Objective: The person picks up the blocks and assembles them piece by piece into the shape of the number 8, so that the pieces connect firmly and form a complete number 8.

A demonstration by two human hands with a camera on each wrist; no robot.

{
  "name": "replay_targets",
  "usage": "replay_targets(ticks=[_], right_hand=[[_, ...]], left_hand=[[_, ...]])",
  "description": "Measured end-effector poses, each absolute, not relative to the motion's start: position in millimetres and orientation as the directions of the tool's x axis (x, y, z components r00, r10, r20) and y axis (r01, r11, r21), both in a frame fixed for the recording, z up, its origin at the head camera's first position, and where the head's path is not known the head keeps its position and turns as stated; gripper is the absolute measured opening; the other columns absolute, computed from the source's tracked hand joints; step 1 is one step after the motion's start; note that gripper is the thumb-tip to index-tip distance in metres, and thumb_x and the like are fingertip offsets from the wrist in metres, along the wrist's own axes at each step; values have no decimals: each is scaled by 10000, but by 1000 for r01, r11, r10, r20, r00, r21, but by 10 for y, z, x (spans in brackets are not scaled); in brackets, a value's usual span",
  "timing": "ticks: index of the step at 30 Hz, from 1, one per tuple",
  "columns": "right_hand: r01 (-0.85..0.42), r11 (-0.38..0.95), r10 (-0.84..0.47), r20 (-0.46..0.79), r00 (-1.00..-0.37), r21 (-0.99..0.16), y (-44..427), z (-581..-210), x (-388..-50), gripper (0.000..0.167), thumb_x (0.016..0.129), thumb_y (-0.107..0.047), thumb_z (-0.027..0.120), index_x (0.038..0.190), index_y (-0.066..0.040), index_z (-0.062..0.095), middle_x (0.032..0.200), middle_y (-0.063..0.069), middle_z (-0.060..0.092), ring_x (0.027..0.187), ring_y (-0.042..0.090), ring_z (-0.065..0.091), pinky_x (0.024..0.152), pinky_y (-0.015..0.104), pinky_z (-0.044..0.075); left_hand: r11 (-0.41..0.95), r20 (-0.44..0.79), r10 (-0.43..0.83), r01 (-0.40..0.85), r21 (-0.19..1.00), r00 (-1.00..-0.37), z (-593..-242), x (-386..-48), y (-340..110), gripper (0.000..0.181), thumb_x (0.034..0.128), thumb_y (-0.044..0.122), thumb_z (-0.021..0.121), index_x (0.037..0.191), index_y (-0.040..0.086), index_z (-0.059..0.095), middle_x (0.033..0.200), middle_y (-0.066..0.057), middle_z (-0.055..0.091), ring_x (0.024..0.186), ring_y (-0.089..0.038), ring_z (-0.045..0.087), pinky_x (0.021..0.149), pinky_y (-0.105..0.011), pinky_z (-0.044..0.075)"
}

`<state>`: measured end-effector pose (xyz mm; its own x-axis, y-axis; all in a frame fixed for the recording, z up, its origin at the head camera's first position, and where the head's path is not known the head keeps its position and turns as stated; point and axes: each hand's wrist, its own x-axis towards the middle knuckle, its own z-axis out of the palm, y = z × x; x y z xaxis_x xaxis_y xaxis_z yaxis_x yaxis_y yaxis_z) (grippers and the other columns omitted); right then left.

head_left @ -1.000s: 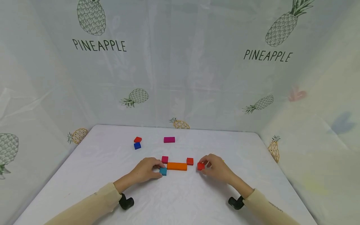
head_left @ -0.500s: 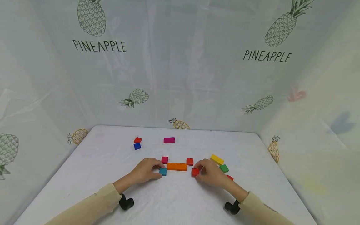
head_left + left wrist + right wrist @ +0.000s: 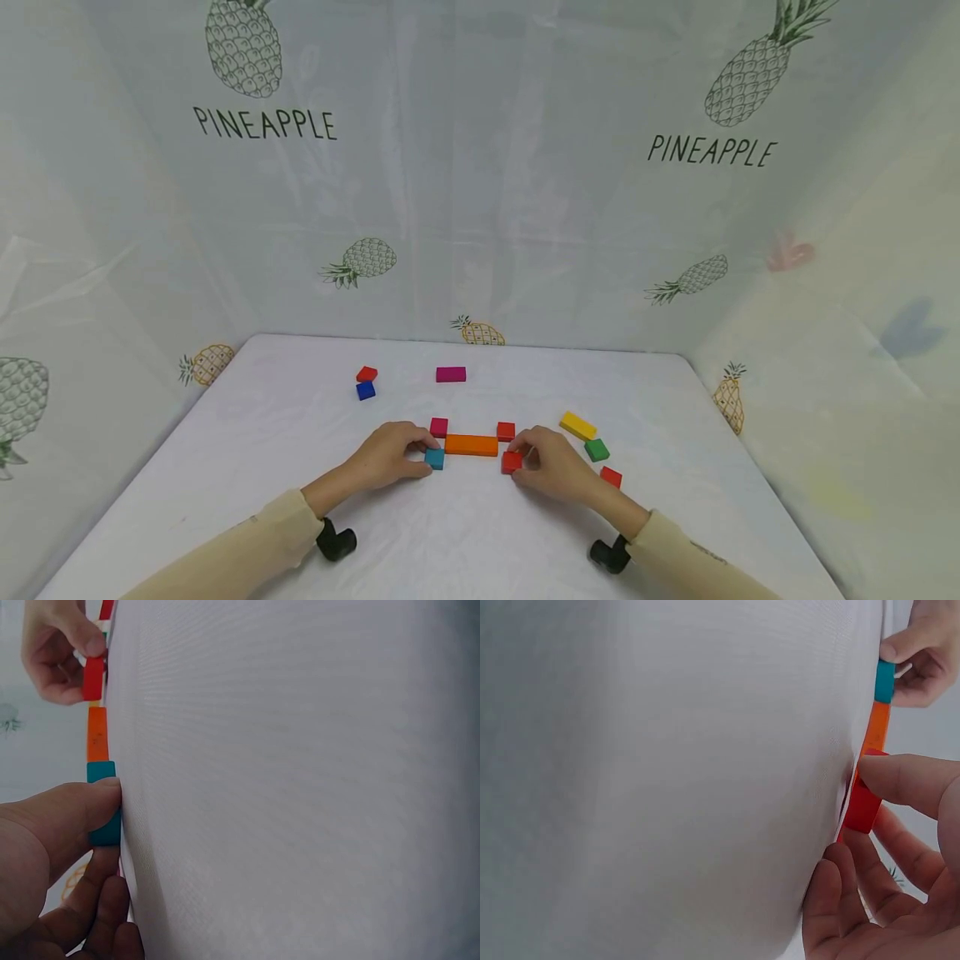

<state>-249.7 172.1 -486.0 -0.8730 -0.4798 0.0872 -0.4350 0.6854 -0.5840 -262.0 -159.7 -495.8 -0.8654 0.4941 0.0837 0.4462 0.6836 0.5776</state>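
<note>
Between thumb and fingers my left hand (image 3: 390,454) pinches a teal block (image 3: 434,459) at the near left corner of a long orange block (image 3: 471,446). My right hand (image 3: 553,465) pinches a red block (image 3: 512,462) by the orange block's near right corner. In the right wrist view this red block (image 3: 864,804) looks slightly raised from the cloth; whether it touches the orange one I cannot tell. A crimson block (image 3: 438,427) sits at the orange block's far left corner, and another red block (image 3: 506,432) at its far right corner.
Right of my right hand lie a yellow block (image 3: 578,426), a green block (image 3: 597,450) and a red block (image 3: 611,477). Farther back are a magenta block (image 3: 451,374), a red-orange block (image 3: 367,374) and a blue block (image 3: 365,391). A white cloth (image 3: 420,533) covers the table.
My right hand has moved left and a little nearer with the red block, closer to the orange block. The yellow, green and red blocks behind it have come into sight. My left hand stays put.
</note>
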Motion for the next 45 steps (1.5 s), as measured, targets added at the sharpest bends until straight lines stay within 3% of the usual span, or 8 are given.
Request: replay_targets(ticks=[7,36,45], right_hand=[[-435,686,-484,80,-871,-583,1680,-4860,-2507,295,897,-153,860,1151,-138,710,1001,-29,652,904,140,577,764,232,530],[-451,671,-509,77,-858,-588,1663,-4858,-2533,286,910,-154,850,1155,-150,702,1021,-38,643,929,144,572,778,238,528],[-449,676,-507,73,-859,-584,1663,-4872,-2548,285,909,-155,853,1154,-150,709,1011,-35,633,934,147,568,767,232,523]], left_hand=[[687,83,489,442,577,-869,-4974,-2622,-1599,248,908,213,858,1142,215,777,1040,121,692,961,-98,612,895,-342,564],[685,66,485,425,591,-872,-4949,-2615,-1587,259,898,208,869,1142,189,782,1039,85,699,966,-125,614,903,-392,567],[687,64,477,418,594,-876,-4937,-2609,-1578,259,900,213,869,1144,206,783,1032,101,695,957,-109,611,894,-344,570]])
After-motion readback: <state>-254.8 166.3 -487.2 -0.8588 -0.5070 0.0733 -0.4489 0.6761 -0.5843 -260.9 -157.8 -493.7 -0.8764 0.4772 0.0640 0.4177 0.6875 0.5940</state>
